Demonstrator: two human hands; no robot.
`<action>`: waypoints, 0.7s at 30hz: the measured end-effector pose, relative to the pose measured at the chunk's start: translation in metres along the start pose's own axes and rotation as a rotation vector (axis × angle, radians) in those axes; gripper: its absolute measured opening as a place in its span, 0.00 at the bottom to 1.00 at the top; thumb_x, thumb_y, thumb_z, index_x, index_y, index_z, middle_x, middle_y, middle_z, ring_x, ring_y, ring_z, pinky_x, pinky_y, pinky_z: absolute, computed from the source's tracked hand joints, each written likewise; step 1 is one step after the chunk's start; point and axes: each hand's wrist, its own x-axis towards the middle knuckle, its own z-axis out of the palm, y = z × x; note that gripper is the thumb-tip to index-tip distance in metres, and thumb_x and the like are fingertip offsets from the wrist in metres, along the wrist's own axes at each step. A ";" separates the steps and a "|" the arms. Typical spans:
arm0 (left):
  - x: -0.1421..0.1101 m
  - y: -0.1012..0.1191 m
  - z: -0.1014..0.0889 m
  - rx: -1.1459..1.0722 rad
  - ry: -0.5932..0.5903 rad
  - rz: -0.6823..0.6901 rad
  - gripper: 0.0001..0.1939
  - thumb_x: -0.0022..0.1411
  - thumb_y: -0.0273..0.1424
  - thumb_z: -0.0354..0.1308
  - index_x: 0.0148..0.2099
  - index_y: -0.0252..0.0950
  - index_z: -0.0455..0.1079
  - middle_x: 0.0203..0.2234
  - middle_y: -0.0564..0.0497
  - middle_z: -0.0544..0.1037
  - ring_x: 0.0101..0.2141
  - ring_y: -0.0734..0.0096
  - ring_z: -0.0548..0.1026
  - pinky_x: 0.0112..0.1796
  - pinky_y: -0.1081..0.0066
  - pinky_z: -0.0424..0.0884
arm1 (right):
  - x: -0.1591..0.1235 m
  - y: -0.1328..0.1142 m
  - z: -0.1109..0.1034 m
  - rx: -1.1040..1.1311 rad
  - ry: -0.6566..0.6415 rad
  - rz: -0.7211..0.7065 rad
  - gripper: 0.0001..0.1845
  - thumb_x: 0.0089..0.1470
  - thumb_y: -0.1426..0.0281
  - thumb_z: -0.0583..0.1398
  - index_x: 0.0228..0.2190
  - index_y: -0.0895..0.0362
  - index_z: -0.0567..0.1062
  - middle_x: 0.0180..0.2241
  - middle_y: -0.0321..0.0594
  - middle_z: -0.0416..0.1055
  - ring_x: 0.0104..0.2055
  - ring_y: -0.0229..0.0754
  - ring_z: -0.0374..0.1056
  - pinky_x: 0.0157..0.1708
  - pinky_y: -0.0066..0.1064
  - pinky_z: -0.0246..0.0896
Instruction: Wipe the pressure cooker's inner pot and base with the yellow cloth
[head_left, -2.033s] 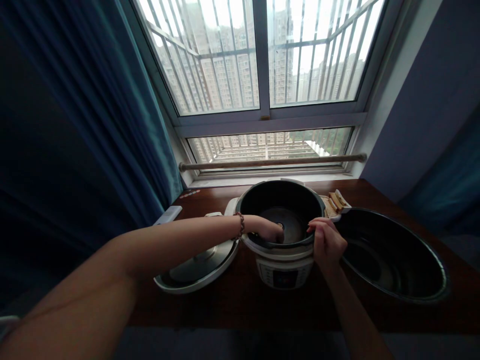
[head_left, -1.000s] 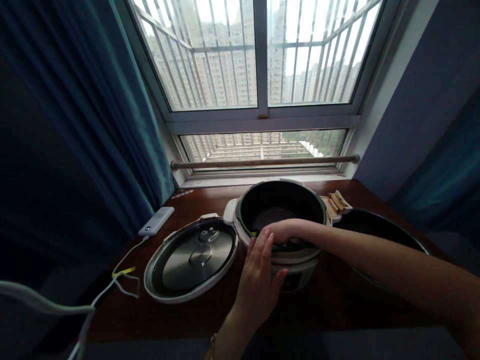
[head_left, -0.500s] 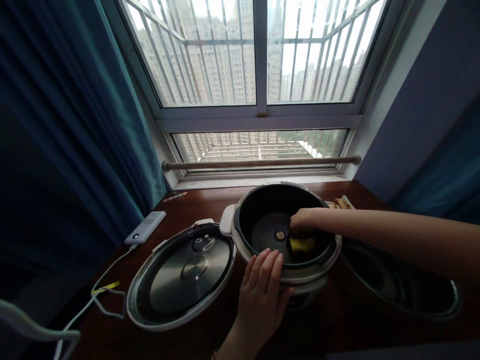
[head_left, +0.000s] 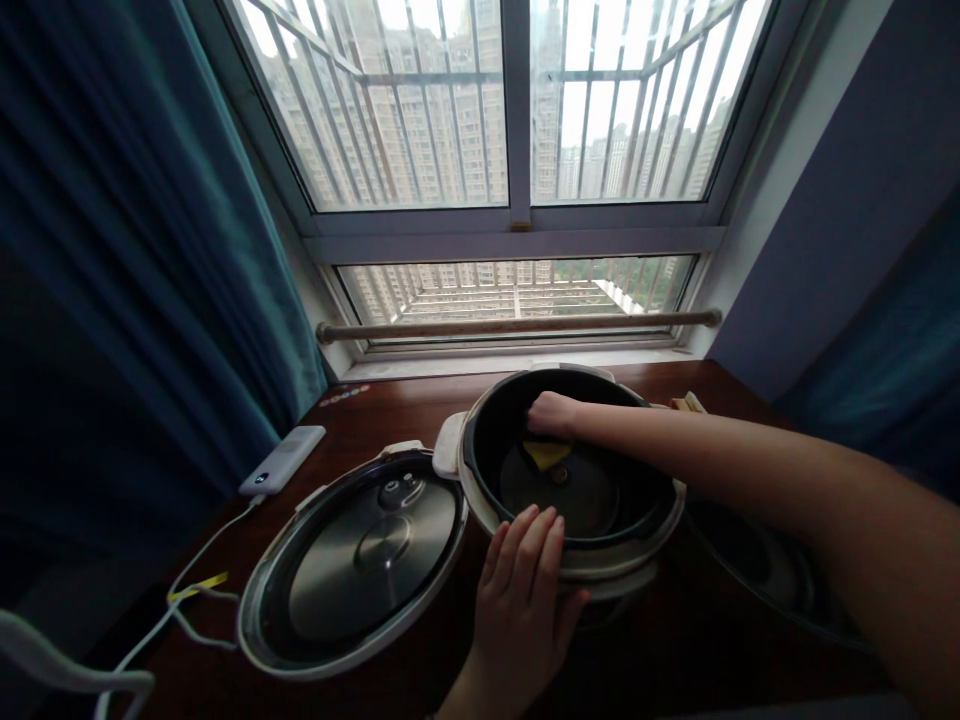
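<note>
On a dark wooden surface, a white cooker — mouth facing up, side handle pointing left. Just left, a round lid, steel face up. Over the near rim, left hand, fingers straight. Inside, far left, right hand — fisted on a yellow cloth, its visible part longest left to right.

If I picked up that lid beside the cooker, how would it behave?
The lid would probably stay stiff; its disc looks like metal. Its shiny, smooth face may be slippery. It seems unlikely to roll while lying broad side down on the table.
</note>
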 end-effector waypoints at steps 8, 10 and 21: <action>0.001 0.002 -0.003 -0.009 -0.034 0.003 0.21 0.63 0.38 0.45 0.53 0.30 0.63 0.46 0.43 0.73 0.52 0.61 0.65 0.54 0.63 0.54 | -0.029 -0.017 -0.005 0.017 -0.161 0.175 0.22 0.42 0.77 0.61 0.43 0.58 0.73 0.43 0.49 0.72 0.45 0.51 0.68 0.42 0.37 0.61; 0.001 0.002 -0.004 -0.012 -0.040 -0.002 0.21 0.63 0.37 0.46 0.53 0.30 0.62 0.47 0.43 0.72 0.53 0.61 0.64 0.54 0.63 0.54 | -0.035 -0.017 -0.006 0.060 -0.244 0.231 0.18 0.41 0.78 0.60 0.38 0.62 0.75 0.38 0.50 0.74 0.41 0.50 0.69 0.40 0.37 0.62; -0.006 0.003 -0.005 0.013 -0.126 0.015 0.23 0.63 0.37 0.46 0.57 0.29 0.57 0.50 0.41 0.68 0.56 0.58 0.59 0.56 0.59 0.52 | -0.073 -0.053 0.008 0.537 -0.681 0.365 0.08 0.38 0.73 0.63 0.24 0.65 0.74 0.16 0.33 0.66 0.16 0.35 0.61 0.21 0.30 0.61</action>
